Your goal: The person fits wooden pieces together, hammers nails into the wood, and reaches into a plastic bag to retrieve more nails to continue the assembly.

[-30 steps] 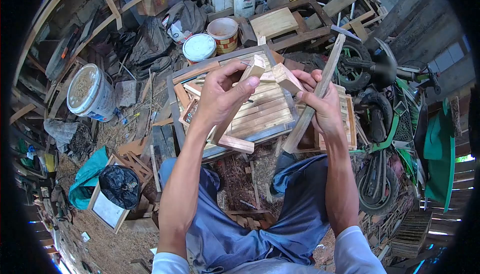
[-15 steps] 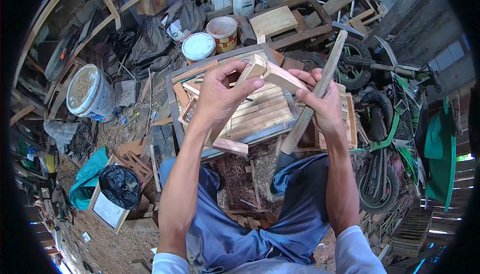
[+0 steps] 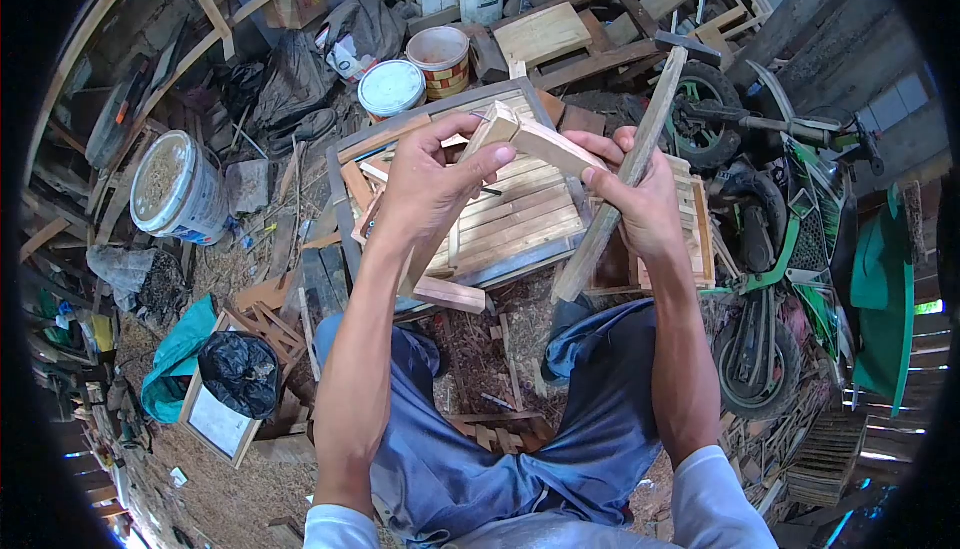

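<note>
My left hand is closed around one arm of a pale wooden frame, thumb and fingers pinching close to its corner joint. A thin dark nail-like tip shows beside the fingers there. Lower down, another piece of this frame extends below my left wrist. My right hand is wrapped around the wooden handle of a hammer, which slants up to the right towards its metal head. Its fingers also touch the right-hand arm of the frame. Beneath both hands lies a slatted wooden panel within a grey-edged frame.
A bucket of sawdust-like material stands at left, with a white-lidded bucket and a patterned bucket behind the panel. A green motorbike is on the right. Wood scraps and a black bag lie on the ground.
The hammer and the wooden frame have shifted slightly up and left in view, with both hands keeping their grip. More of the hammer's metal head shows now.
</note>
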The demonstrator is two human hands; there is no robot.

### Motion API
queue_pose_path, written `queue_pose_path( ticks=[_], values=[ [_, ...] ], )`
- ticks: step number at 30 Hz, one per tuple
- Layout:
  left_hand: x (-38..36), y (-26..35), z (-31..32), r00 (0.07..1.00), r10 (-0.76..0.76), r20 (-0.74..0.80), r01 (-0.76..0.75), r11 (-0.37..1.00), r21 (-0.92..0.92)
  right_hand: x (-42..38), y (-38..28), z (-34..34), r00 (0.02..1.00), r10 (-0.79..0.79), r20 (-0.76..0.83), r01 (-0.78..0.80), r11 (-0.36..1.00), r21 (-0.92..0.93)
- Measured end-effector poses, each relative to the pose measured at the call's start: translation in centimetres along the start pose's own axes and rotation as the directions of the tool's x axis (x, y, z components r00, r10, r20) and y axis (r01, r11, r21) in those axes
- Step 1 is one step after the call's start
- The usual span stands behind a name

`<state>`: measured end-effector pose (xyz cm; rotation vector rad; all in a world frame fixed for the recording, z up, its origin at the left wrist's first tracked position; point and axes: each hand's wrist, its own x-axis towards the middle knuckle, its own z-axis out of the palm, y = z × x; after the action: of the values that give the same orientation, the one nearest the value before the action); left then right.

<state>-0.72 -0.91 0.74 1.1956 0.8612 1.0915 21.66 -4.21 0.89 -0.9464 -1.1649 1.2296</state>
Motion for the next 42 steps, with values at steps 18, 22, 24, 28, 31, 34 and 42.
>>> queue_pose_path(
  ticks=[18, 22, 24, 28, 31, 34, 42],
  values=[
    [0.2, 0.3, 0.0, 0.998, -0.056, 0.025, 0.055, 0.998, 0.04, 0.2, 0.1, -0.2, 0.999, 0.043, 0.016, -0.043, 0.998, -0.043],
    [0.2, 0.3, -0.1, 0.998, -0.07, 0.005, 0.07, 0.997, 0.04, 0.1, 0.1, -0.1, 0.998, 0.055, 0.026, -0.054, 0.998, -0.039],
    [0.2, 0.2, -0.1, 0.998, -0.07, -0.004, 0.07, 0.997, 0.04, 0.1, 0.2, -0.1, 0.998, 0.053, 0.032, -0.052, 0.998, -0.027],
    [0.3, 0.0, -0.2, 0.998, -0.056, 0.008, 0.055, 0.998, 0.035, 0.1, 0.3, -0.1, 0.998, 0.049, 0.026, -0.048, 0.999, -0.013],
    [0.4, 0.0, -0.2, 0.999, -0.053, 0.014, 0.052, 0.998, 0.046, 0.2, 0.4, -0.2, 0.999, 0.039, 0.024, -0.039, 0.999, 0.014],
    [0.5, -0.1, -0.2, 0.999, -0.05, 0.017, 0.049, 0.997, 0.058, 0.3, 0.6, -0.3, 0.999, 0.038, 0.014, -0.039, 0.999, 0.027],
    [0.4, 0.0, 0.1, 0.999, -0.047, 0.018, 0.046, 0.999, 0.012, 0.3, 0.7, -0.3, 0.999, 0.029, 0.02, -0.029, 0.999, 0.025]
  ],
)
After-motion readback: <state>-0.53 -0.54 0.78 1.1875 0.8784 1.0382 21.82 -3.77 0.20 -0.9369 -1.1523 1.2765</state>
